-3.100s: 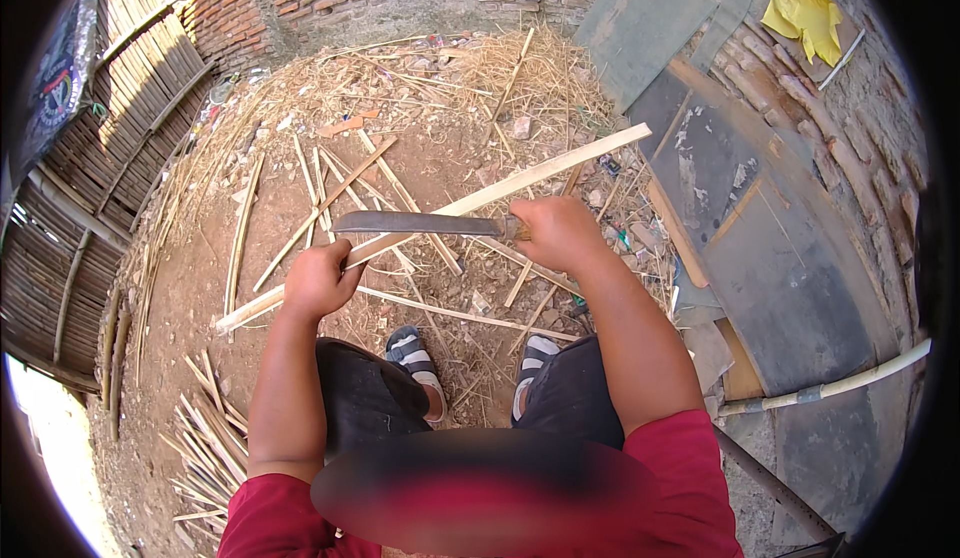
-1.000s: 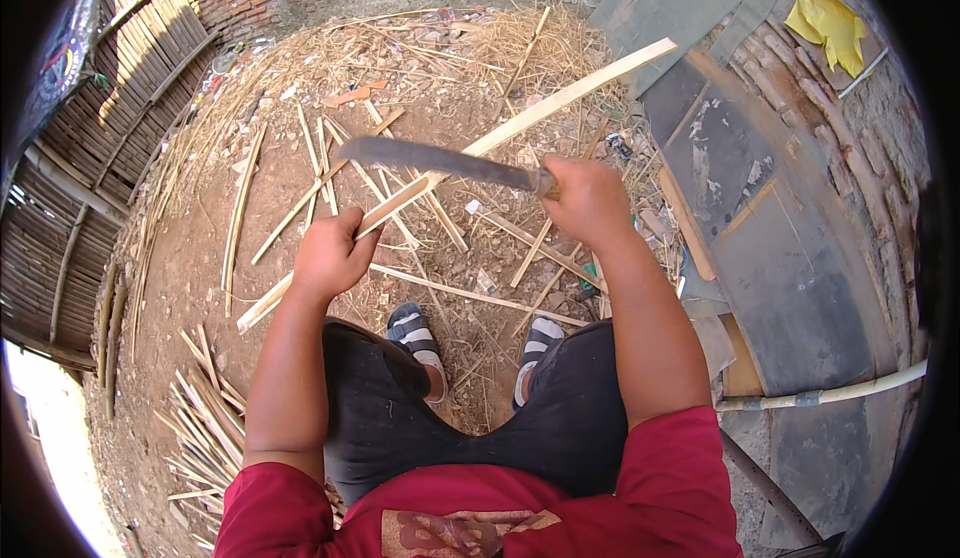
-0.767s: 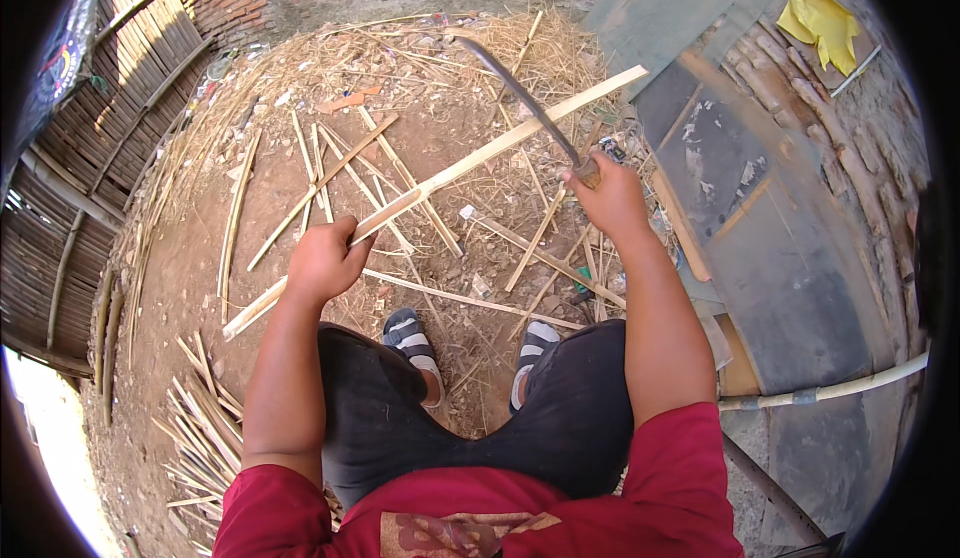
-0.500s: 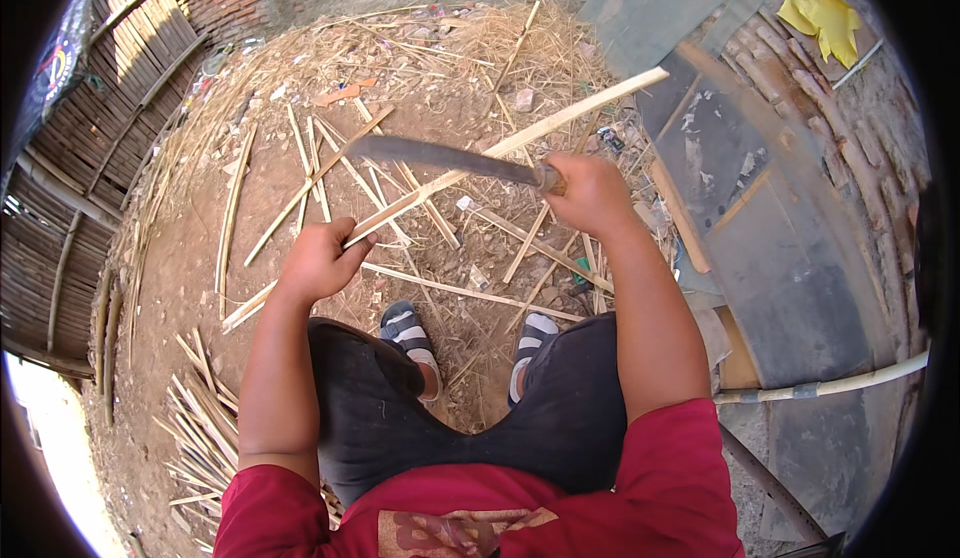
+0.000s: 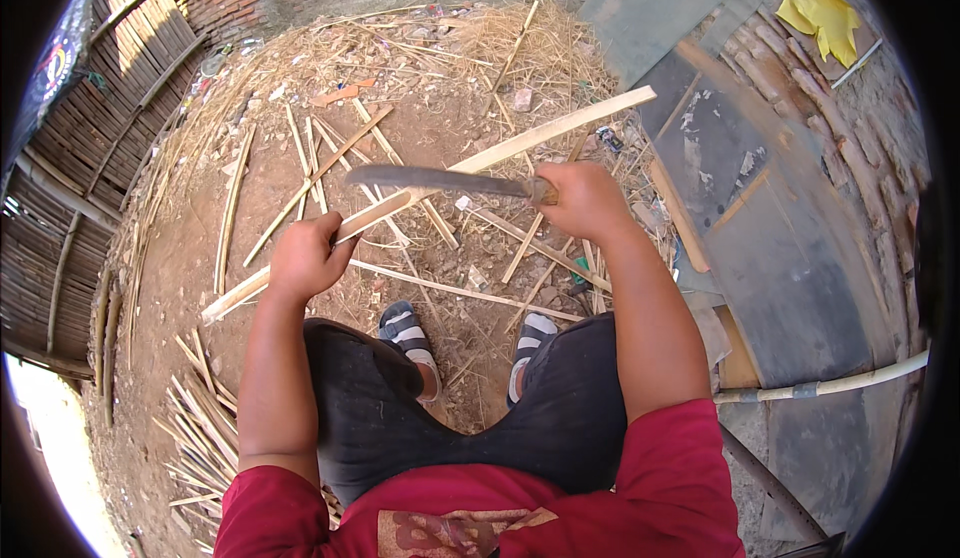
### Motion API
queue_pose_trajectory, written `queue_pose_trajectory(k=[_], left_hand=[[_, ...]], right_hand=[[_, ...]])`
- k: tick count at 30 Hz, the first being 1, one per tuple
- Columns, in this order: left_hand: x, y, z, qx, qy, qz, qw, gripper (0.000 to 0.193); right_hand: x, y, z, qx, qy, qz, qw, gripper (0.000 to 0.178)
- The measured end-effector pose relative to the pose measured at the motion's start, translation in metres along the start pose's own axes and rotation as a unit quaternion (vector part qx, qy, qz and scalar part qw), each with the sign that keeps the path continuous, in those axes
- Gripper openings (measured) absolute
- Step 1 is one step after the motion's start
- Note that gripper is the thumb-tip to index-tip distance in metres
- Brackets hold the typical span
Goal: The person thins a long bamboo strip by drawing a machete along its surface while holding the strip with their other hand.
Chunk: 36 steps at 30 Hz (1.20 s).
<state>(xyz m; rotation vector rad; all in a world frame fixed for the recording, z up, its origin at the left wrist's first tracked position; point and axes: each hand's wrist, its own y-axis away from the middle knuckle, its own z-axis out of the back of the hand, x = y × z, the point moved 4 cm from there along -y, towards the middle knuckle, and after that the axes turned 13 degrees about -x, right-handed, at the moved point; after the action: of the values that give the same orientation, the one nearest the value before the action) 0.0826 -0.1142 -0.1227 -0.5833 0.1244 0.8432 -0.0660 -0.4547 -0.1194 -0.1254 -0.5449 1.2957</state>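
Slanting before me: one pale wooden strip (image 5: pixel 550 136), far end up to the right, near end low on the left. My left hand (image 5: pixel 308 256): fingers curled around its lower part. My right hand (image 5: pixel 580 201): fingers wrapped round the handle (image 5: pixel 543 192) of one machete (image 5: pixel 430 178), dark blade pointing left and crossing over the strip; whether they touch, I cannot tell. Further out: loose strips (image 5: pixel 236 208) on brown earth (image 5: pixel 185 258); a heap of thin sticks (image 5: pixel 205 428), lower left. Printed matter: my red shirt (image 5: pixel 450 486), its tan panel (image 5: pixel 465 533) bearing letter-like shapes; a dark banner (image 5: pixel 50 73) with a coloured emblem too small to read.
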Motion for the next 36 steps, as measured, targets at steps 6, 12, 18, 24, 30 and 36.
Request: queue_pose_trajectory(k=[6, 12, 18, 24, 30, 36], left_hand=[[0.008, -0.005, 0.001, -0.061, -0.024, -0.012, 0.998, 0.028], [0.002, -0.005, -0.001, -0.026, -0.021, 0.008, 0.999, 0.027], [0.007, -0.001, 0.005, -0.027, 0.013, 0.008, 1.0, 0.028], [0.013, -0.006, 0.002, -0.046, -0.018, 0.017, 0.999, 0.029], [-0.005, -0.005, 0.004, -0.032, -0.001, 0.009, 0.999, 0.027], [0.005, 0.0, 0.004, -0.046, 0.008, -0.02, 0.999, 0.024]], right_hand=[[-0.092, -0.001, -0.004, -0.164, -0.106, -0.221, 0.955, 0.039], [-0.014, 0.0, 0.0, -0.036, -0.036, -0.02, 0.998, 0.032], [-0.021, -0.005, 0.009, -0.02, -0.087, -0.056, 0.994, 0.028], [-0.093, 0.003, -0.007, -0.125, -0.077, -0.177, 0.973, 0.065], [-0.003, 0.002, 0.01, 0.005, -0.052, -0.052, 0.997, 0.032], [-0.024, -0.002, 0.017, -0.098, -0.072, -0.033, 0.992, 0.028]])
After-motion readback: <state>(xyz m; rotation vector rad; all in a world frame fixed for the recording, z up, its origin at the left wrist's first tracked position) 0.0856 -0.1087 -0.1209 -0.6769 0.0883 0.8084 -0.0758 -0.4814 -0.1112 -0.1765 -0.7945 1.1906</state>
